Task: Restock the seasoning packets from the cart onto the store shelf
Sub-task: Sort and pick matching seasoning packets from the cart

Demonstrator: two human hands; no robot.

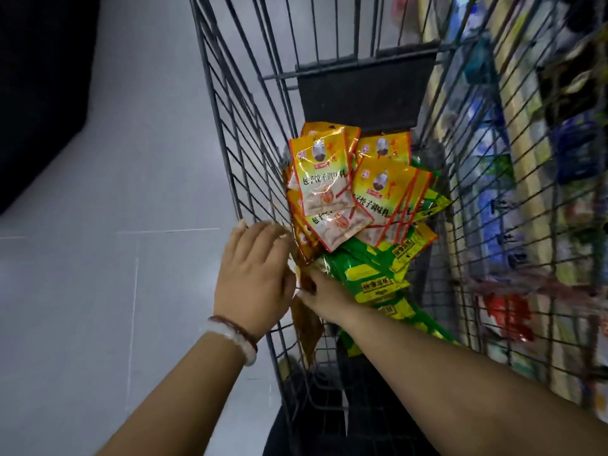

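Observation:
Several yellow-orange seasoning packets [325, 179] lie piled in the wire cart [250, 153], on top of green-and-yellow packets [378, 274]. A row of brown-orange packets [307, 319] stands on edge against the cart's left wall. My left hand [253, 274], with bead bracelets at the wrist, reaches over that wall, its fingers fairly straight and touching the top of the row. My right hand [325, 297] is inside the cart with its thumb pinching the standing packets; its fingers are hidden under them.
Store shelves [526, 192] with blurred goods run along the cart's right side, seen through the wire. A dark flap [362, 93] closes the cart's far end. Grey tiled floor [115, 225] lies to the left.

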